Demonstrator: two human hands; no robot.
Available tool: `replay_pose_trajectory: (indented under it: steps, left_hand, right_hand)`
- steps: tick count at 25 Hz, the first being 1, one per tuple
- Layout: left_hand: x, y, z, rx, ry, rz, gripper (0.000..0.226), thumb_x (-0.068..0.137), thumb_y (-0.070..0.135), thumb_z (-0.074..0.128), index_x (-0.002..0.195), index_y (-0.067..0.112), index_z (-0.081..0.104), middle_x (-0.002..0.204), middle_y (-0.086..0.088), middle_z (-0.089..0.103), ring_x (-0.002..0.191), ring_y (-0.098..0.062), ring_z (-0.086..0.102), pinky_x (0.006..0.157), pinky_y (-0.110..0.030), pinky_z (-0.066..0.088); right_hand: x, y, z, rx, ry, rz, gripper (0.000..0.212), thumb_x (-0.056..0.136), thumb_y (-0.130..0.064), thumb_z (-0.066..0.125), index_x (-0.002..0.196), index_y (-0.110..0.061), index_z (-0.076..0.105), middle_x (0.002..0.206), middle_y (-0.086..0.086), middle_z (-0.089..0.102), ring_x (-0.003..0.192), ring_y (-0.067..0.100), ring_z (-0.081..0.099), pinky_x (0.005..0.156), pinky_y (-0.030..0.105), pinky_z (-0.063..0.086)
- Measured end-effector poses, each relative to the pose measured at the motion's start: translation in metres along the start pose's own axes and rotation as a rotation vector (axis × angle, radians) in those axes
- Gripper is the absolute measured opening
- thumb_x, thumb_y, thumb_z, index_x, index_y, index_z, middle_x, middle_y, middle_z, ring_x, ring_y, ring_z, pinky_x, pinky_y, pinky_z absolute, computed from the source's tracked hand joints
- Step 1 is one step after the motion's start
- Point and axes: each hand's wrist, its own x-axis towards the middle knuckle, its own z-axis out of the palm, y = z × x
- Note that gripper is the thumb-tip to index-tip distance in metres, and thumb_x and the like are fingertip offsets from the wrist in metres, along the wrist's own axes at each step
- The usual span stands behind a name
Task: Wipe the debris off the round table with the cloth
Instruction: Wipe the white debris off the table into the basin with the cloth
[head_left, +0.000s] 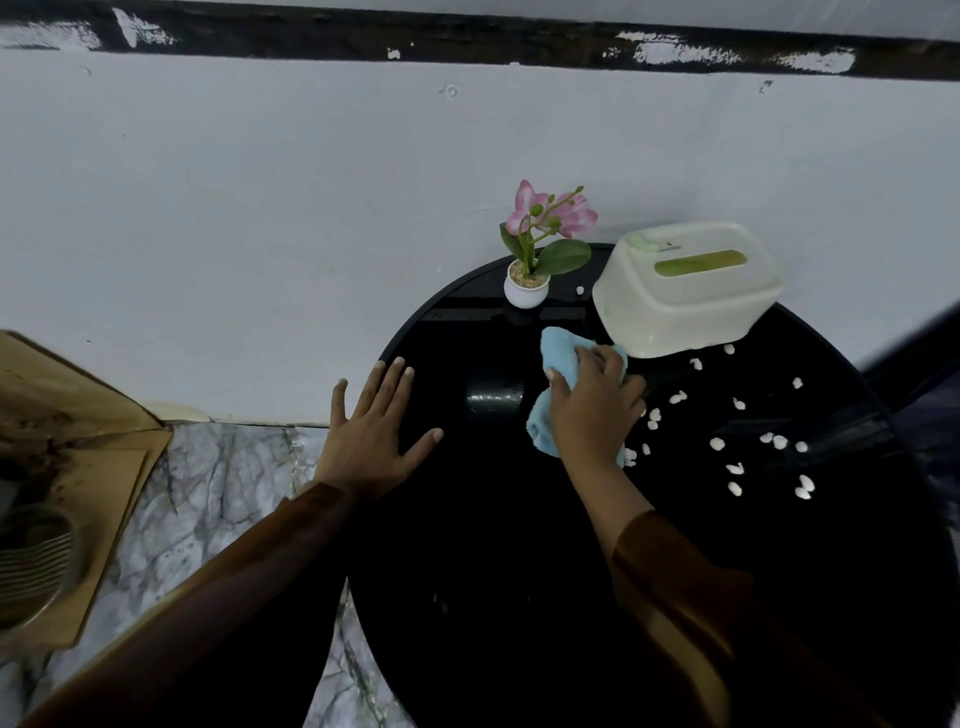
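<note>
White wall behind; marble floor (208, 483) at left, glossy black round table (493, 519) at centre. Left hand (371, 441) lies flat on the table's left edge, fingers straight and spread. Right hand (592, 410) presses the blue cloth (558, 358), fingers curled over it, near the table's middle. White debris (737, 436) lies right of the cloth, roughly twenty bits. Judgement: sweep rightward in overlapping strokes, skirting the one flower pot (525, 291) and one tissue box (685, 291).

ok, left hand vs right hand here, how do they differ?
The left hand lies flat with fingers spread at the glossy black round table's left edge, holding nothing. The right hand grips the light blue cloth beside the scattered white debris. Both are on the tabletop.
</note>
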Motion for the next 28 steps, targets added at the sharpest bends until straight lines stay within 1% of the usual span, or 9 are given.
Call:
replay_pose_trajectory:
  steps: [2,4,7,13,16,18,22,25,28]
  left_hand:
    - [0.000,0.000,0.000,0.006,0.004,0.005,0.089,0.079,0.071,0.008,0.149,0.016,0.007,0.157,0.005,-0.002,0.144,-0.009,-0.010,0.115,-0.048,-0.008]
    - [0.001,0.000,0.000,0.000,0.011,0.007,0.092,0.079,0.074,0.006,0.149,0.015,0.008,0.155,0.006,-0.004,0.144,-0.010,-0.009,0.115,-0.048,-0.009]
    - [-0.001,0.001,0.001,-0.002,0.006,-0.002,0.090,0.079,0.072,0.008,0.149,0.016,0.007,0.155,0.007,-0.004,0.143,-0.009,-0.010,0.114,-0.048,-0.010]
    - [-0.002,0.006,0.000,-0.017,0.015,-0.020,0.091,0.078,0.071,0.009,0.149,0.015,0.009,0.158,0.004,0.001,0.143,-0.009,-0.009,0.114,-0.047,-0.011]
    - [-0.007,0.019,-0.003,-0.037,0.022,0.002,0.090,0.078,0.071,0.010,0.149,0.016,0.009,0.158,0.003,0.003,0.142,-0.008,-0.010,0.114,-0.046,-0.010]
    - [-0.010,0.030,-0.001,-0.042,0.008,0.022,0.090,0.077,0.071,0.010,0.150,0.017,0.007,0.158,0.005,0.000,0.141,-0.007,-0.013,0.115,-0.045,-0.011]
    - [-0.012,0.043,0.006,-0.042,-0.007,0.025,0.091,0.076,0.073,0.011,0.149,0.019,0.005,0.158,0.005,-0.002,0.142,-0.008,-0.014,0.113,-0.044,-0.015]
    - [-0.013,0.044,0.009,-0.011,-0.016,0.018,0.092,0.075,0.073,0.008,0.149,0.020,0.003,0.158,0.005,-0.004,0.141,-0.008,-0.016,0.112,-0.042,-0.018]
    - [-0.014,0.045,0.009,-0.006,-0.012,0.015,0.090,0.077,0.073,0.008,0.150,0.020,0.002,0.158,0.006,-0.005,0.142,-0.008,-0.016,0.112,-0.042,-0.017]
  right_hand:
    - [-0.007,0.004,-0.007,0.045,0.069,-0.006,0.041,0.090,-0.033,0.056,0.126,-0.015,0.053,0.141,0.002,0.042,0.112,0.035,0.039,0.090,0.042,0.033]
    - [-0.003,-0.003,-0.008,0.074,0.090,-0.094,0.040,0.089,-0.032,0.058,0.124,-0.014,0.055,0.138,0.003,0.045,0.112,0.035,0.041,0.090,0.043,0.034]
    - [0.015,-0.011,-0.002,0.022,-0.059,-0.144,0.041,0.090,-0.035,0.054,0.127,-0.016,0.052,0.140,0.000,0.042,0.117,0.034,0.037,0.096,0.043,0.032]
    - [0.006,0.004,-0.010,-0.006,-0.065,0.002,0.041,0.092,-0.037,0.052,0.128,-0.017,0.050,0.139,0.001,0.041,0.117,0.033,0.037,0.096,0.042,0.031]
    - [-0.016,0.008,-0.022,0.009,-0.008,0.011,0.040,0.091,-0.036,0.053,0.126,-0.016,0.051,0.138,0.001,0.042,0.118,0.032,0.037,0.098,0.041,0.028]
    - [-0.028,-0.003,-0.021,0.035,-0.004,-0.069,0.045,0.090,-0.039,0.053,0.129,-0.017,0.048,0.143,-0.001,0.038,0.119,0.032,0.036,0.096,0.041,0.028]
    - [-0.042,-0.017,0.004,-0.095,-0.162,-0.231,0.070,0.084,-0.054,0.053,0.140,-0.019,0.031,0.154,0.002,0.020,0.131,0.037,0.026,0.101,0.047,0.027]
    - [-0.035,-0.003,0.012,-0.116,-0.085,-0.238,0.061,0.088,-0.046,0.052,0.139,-0.019,0.035,0.153,0.002,0.025,0.125,0.038,0.033,0.098,0.047,0.030]
    - [-0.028,0.009,0.009,-0.086,-0.040,-0.150,0.056,0.089,-0.042,0.052,0.138,-0.017,0.037,0.152,0.003,0.027,0.121,0.037,0.036,0.098,0.048,0.030]
